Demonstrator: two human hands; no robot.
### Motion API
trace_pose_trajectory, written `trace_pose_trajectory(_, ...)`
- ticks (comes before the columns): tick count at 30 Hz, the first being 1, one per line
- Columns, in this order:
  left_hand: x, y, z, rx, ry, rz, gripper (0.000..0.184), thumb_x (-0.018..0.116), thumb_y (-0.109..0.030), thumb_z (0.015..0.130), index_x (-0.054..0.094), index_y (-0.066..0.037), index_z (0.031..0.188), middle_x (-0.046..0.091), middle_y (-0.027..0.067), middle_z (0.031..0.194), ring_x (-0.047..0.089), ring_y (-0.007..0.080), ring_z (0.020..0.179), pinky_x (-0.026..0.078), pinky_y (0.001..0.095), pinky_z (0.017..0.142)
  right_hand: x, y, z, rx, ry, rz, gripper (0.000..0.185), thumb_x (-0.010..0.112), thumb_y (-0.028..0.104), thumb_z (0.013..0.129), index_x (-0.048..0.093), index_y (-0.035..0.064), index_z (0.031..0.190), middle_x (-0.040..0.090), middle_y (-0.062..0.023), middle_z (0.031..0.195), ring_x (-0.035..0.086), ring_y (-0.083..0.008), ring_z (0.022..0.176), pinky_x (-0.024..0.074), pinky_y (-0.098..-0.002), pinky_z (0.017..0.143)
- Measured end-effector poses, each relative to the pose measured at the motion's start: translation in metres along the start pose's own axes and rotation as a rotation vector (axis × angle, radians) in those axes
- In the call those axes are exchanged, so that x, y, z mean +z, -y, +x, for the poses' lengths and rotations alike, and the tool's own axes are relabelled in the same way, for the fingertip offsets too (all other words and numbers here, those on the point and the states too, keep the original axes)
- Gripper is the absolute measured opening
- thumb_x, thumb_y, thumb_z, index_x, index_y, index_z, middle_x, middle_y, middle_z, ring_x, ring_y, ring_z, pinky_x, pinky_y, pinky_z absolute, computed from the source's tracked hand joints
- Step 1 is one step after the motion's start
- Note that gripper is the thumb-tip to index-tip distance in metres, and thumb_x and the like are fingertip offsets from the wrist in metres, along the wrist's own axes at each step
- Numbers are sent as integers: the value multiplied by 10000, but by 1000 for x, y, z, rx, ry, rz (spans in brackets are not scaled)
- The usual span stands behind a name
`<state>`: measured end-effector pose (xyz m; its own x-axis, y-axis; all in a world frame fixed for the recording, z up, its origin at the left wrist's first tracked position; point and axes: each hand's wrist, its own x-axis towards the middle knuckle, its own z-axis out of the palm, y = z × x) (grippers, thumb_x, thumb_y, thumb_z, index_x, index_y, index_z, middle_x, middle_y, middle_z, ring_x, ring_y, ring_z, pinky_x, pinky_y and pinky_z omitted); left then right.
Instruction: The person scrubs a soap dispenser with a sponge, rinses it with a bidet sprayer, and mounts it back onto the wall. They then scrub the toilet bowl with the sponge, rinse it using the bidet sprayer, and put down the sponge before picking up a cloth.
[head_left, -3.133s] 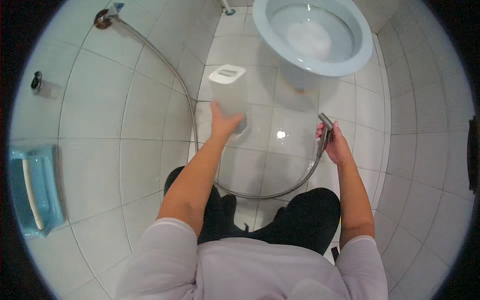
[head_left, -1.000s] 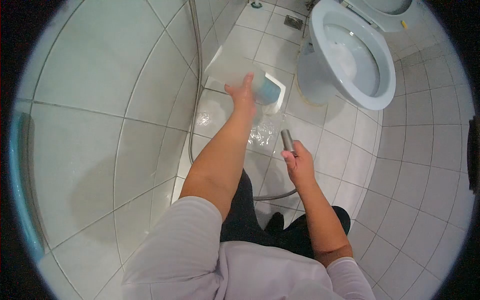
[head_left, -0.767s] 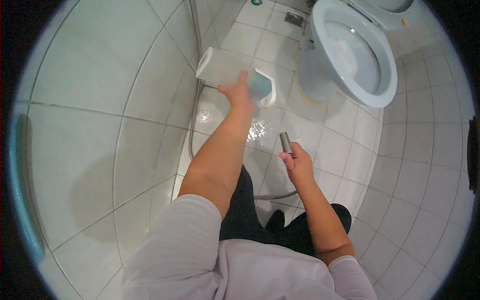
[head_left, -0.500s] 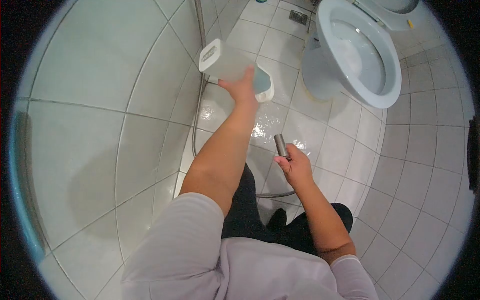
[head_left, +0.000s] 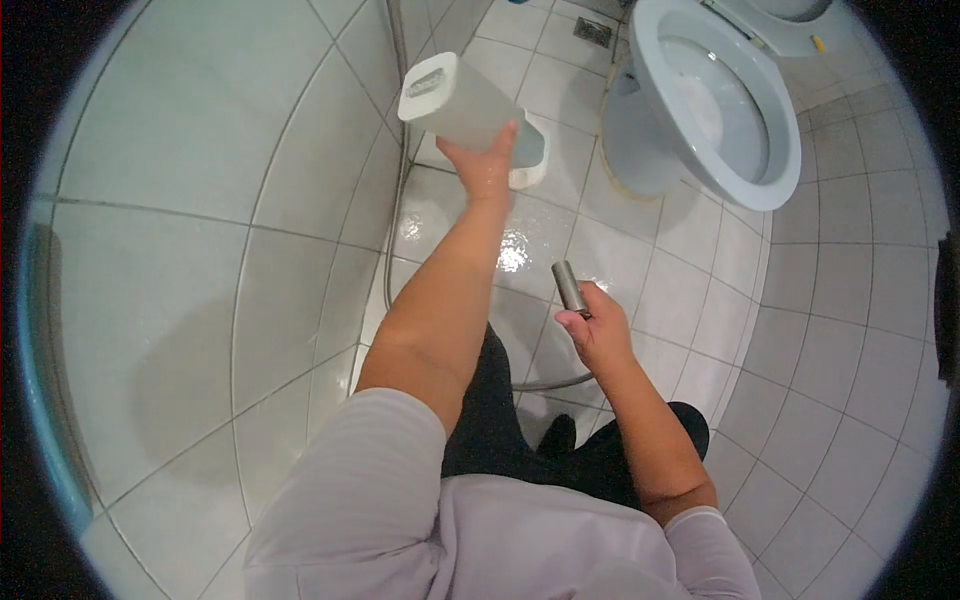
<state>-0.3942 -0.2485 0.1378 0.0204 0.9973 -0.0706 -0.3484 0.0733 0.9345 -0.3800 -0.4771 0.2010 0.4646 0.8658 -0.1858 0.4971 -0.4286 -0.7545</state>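
My left hand (head_left: 482,165) grips a tall translucent plastic container (head_left: 480,108) around its side, fingers partly hidden behind it. One end of the container is white with a grey oblong patch and faces up toward me. The far end looks greenish, with a white rim close to the floor; I cannot tell if it touches. My right hand (head_left: 603,330) is closed around a cylindrical metal bidet sprayer (head_left: 568,285), its tip pointing up and left in the view. The sprayer's flexible metal hose (head_left: 552,386) runs left from below that hand.
A white toilet (head_left: 650,130) with its lid raised stands at the upper right. The tiled floor (head_left: 540,235) is wet and shiny. Near the back lies a floor drain (head_left: 592,32). Another metal hose (head_left: 396,215) hangs along the tiled left wall (head_left: 150,290).
The container has tilted a little, its near end rising in the view with my left hand. My right hand and the sprayer have shifted slightly right.
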Motion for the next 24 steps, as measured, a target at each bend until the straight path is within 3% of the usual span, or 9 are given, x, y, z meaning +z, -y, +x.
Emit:
trace_pose_trajectory(2,-5,-1,-2,-69,79,-85,904,665,-75,627,36,-124,1274,281,108,1218,291,236,1133,260,369,939,-8,10,-2,-143,-81,90,625,485,623,651,489,23,828,495,-142,662,510,-320,614,402,-355,540)
trace_pose_trajectory(5,-7,-6,-3,-216,228,82,891,637,-149,676,-9,-197,1288,280,67,1237,274,225,1144,258,388,927,-15,22,-1,-324,-72,74,659,462,652,643,493,23,837,482,-142,660,506,-315,612,400,-354,538)
trace_pose_trajectory(7,-2,-10,-6,-514,180,-276,863,609,-213,711,-34,-239,1286,272,35,1255,302,220,1123,275,401,905,-21,25,4,-261,-94,107,658,460,650,645,492,21,835,478,-143,662,503,-322,619,399,-355,542)
trace_pose_trajectory(8,-2,-7,-5,-516,183,-276,863,609,-213,711,-34,-239,1286,272,35,1255,302,220,1123,275,401,905,-23,25,6,-197,-107,139,658,459,649,647,491,19,832,474,-144,665,499,-329,625,398,-356,545)
trace_pose_trajectory(11,-1,2,-5,-491,267,-418,838,597,-243,730,-25,-227,1291,260,53,1269,322,223,1113,285,401,900,-23,11,8,-142,-115,135,645,473,633,653,491,14,836,486,-147,678,498,-330,634,400,-350,550)
trace_pose_trajectory(15,1,-7,-9,-487,262,-280,738,579,-293,749,97,-140,1287,290,74,1253,324,233,1124,293,401,909,-15,8,-3,-201,-75,132,617,480,602,682,491,8,847,487,-153,684,498,-302,616,396,-337,548)
trace_pose_trajectory(17,-3,4,0,-449,321,-310,701,573,-323,754,160,-107,1278,312,80,1241,318,234,1132,295,398,914,-14,-12,0,-25,-190,213,596,484,581,702,493,6,857,486,-151,668,495,-266,598,396,-326,547)
trace_pose_trajectory(19,-6,7,1,-533,497,-413,608,455,-453,797,263,-95,1248,360,98,1231,340,261,1133,274,398,942,-18,-24,3,-15,-181,192,588,483,574,709,496,5,860,487,-147,658,496,-258,595,400,-325,550)
trace_pose_trajectory(24,-8,-1,-10,-752,579,-391,682,346,-585,776,305,-76,1229,386,97,1210,364,256,1115,288,390,931,-33,10,19,-127,-170,185,568,488,554,722,502,1,853,494,-138,632,496,-254,575,406,-326,546)
